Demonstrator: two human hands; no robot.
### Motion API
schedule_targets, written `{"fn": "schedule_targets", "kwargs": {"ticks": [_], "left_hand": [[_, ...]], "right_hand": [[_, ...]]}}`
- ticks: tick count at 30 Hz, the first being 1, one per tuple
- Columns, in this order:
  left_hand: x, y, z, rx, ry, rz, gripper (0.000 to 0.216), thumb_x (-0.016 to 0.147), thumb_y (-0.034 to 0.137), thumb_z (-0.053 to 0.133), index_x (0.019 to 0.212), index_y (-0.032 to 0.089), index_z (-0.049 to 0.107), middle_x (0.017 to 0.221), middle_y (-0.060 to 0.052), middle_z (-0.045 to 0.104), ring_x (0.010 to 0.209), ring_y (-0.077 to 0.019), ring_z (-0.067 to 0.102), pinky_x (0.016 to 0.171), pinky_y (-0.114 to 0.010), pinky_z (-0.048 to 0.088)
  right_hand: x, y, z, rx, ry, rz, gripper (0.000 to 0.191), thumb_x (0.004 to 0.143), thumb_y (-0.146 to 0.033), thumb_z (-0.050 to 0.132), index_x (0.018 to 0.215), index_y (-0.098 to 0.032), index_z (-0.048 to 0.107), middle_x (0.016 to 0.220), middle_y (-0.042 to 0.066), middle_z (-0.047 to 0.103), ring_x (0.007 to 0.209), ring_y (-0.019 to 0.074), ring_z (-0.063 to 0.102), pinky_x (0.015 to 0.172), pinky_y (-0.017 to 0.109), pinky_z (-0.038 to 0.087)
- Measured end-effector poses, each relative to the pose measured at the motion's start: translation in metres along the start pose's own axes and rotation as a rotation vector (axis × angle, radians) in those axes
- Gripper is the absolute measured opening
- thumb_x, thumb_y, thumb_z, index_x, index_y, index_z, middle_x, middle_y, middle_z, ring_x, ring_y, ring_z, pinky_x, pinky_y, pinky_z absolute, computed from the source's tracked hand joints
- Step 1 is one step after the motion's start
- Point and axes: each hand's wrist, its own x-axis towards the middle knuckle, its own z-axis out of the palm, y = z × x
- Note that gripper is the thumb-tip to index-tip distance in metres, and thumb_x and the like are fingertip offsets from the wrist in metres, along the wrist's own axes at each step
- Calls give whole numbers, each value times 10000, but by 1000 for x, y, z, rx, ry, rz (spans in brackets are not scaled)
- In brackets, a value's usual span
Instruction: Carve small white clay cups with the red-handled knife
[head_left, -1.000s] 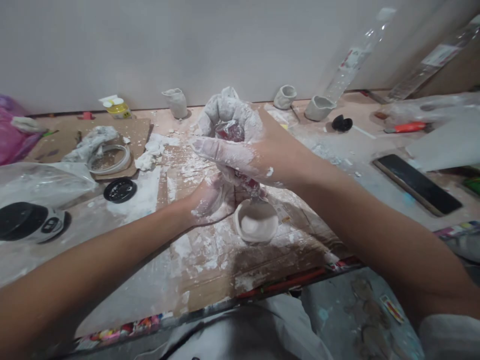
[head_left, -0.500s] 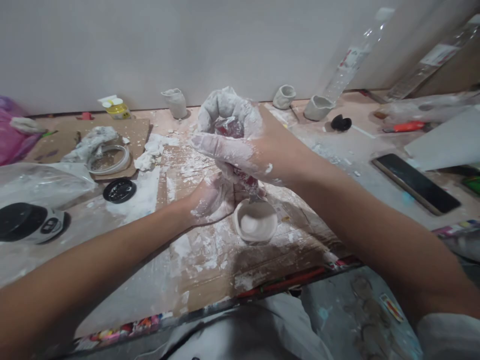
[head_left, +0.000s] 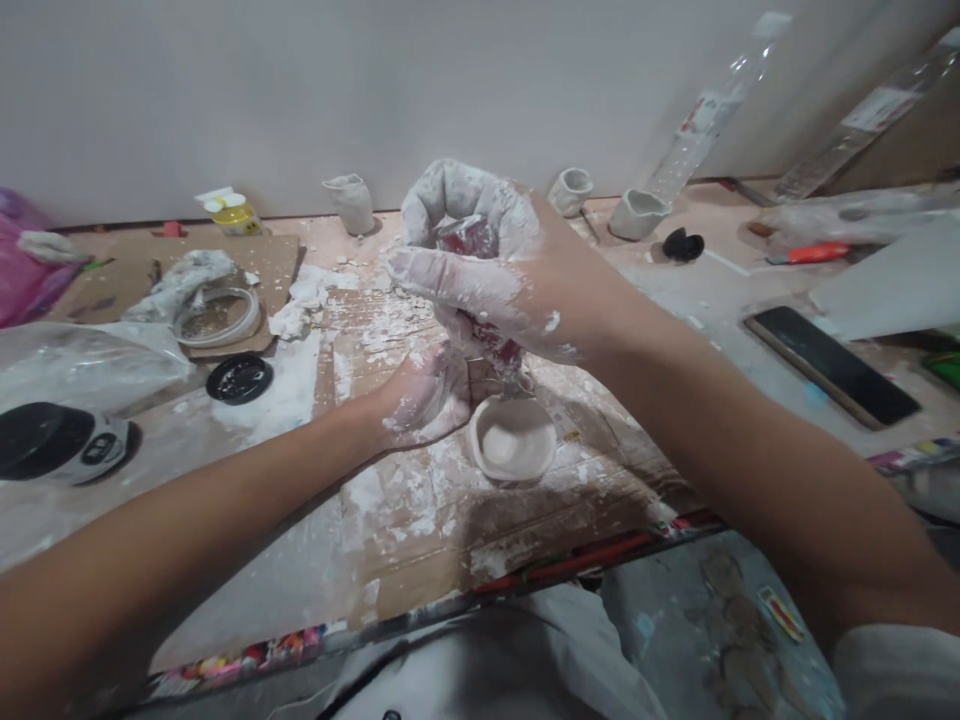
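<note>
My right hand (head_left: 495,290), coated in white plaster, is wrapped round the upper part of a plaster-smeared bag (head_left: 465,215) with red showing inside, held upright above the table. My left hand (head_left: 420,395), also white with plaster, is closed round the bag's lower end. Just below that end sits a small white cup-shaped mould (head_left: 512,440) filled with white plaster, standing on plaster-spattered cardboard (head_left: 420,510).
A black digital scale (head_left: 56,442) and clear plastic sheet lie at the left, with a black lid (head_left: 240,379) and a tape ring (head_left: 217,315). Small white cups (head_left: 350,203) (head_left: 637,213) stand along the wall. A phone (head_left: 832,367) and an orange cutter (head_left: 806,252) lie at the right.
The bag and my right hand have risen slightly and tilted; my left hand stays gripping the lower end over the mould.
</note>
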Motion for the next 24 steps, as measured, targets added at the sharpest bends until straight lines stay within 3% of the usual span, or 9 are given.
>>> {"fn": "schedule_targets", "kwargs": {"ticks": [3,7,9,14,19,22,24], "left_hand": [[1,0,1,-19,-6,15,289,924,296,475,977,126,702,858,-130,771,964,-259,719,926,-373,540],[3,-2,-1,-4,-97,5,284,837,365,606,987,147,710,946,-136,776,1053,-292,712,940,-399,539],[2,-2,-4,20,-122,5,275,825,381,639,938,143,716,917,-135,775,1045,-292,716,939,-390,540],[2,-1,-7,30,-50,21,253,869,359,591,919,148,720,871,-111,774,997,-267,726,911,-369,551],[1,-1,-4,66,-157,-17,353,804,419,681,1031,153,728,980,-135,772,1001,-283,719,913,-376,534],[-7,9,1,265,-175,8,361,833,453,677,1042,167,744,1038,-126,767,981,-257,707,883,-334,521],[-16,22,8,570,-132,37,325,876,402,667,1105,187,748,1127,-115,752,1025,-243,684,890,-306,498]], "right_hand": [[1,0,-2,34,32,-47,160,884,-253,652,849,-245,497,536,-103,475,394,92,405,332,247,287],[1,-4,-3,20,54,-29,210,863,-299,688,842,-249,485,522,-104,424,402,93,406,331,237,245],[1,-4,-3,6,37,-35,168,878,-252,654,849,-242,488,521,-111,444,390,78,413,335,226,265],[1,0,-2,-14,15,-70,132,904,-230,610,856,-223,487,556,-115,475,386,47,431,338,207,310],[3,-9,-14,1,49,-167,188,871,-214,661,868,-237,474,543,-111,455,381,91,392,274,263,261],[1,-23,-26,-19,133,-221,210,890,-152,626,760,-220,476,503,-109,471,363,60,391,276,234,300],[-2,-34,-34,-14,198,-188,337,936,-186,577,625,-199,449,488,-97,464,385,20,423,323,182,332]]}}
